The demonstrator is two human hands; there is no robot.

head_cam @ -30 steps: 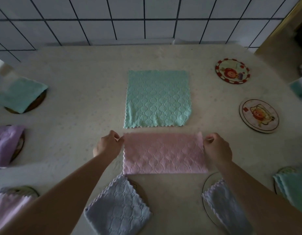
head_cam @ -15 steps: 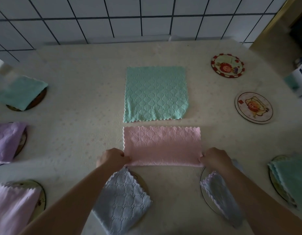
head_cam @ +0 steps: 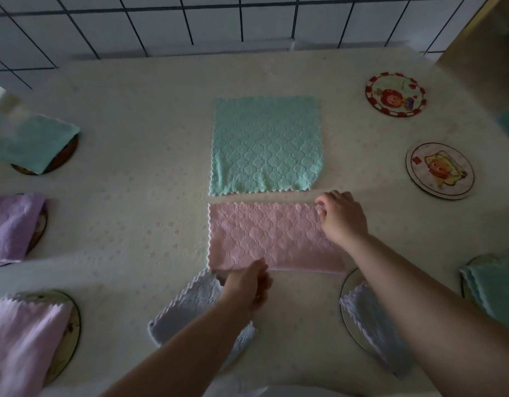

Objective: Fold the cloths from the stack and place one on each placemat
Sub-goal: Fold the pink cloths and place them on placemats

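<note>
I see my left hand (head_cam: 249, 285) at the table's (head_cam: 133, 224) near edge, fingers pinching the pink cloth's (head_cam: 264, 236) near fold. That cloth lies half-folded mid-table, just before the green cloth (head_cam: 266, 144). My right hand (head_cam: 340, 219) pinches its far right corner.

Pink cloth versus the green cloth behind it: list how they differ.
The pink cloth is folded into a wide strip; the green cloth lies open, nearly square. The right hand pinches the pink cloth's far right corner and the left hand is at its near edge; nothing touches the green cloth. Both share scalloped edges and embossed texture.
</note>
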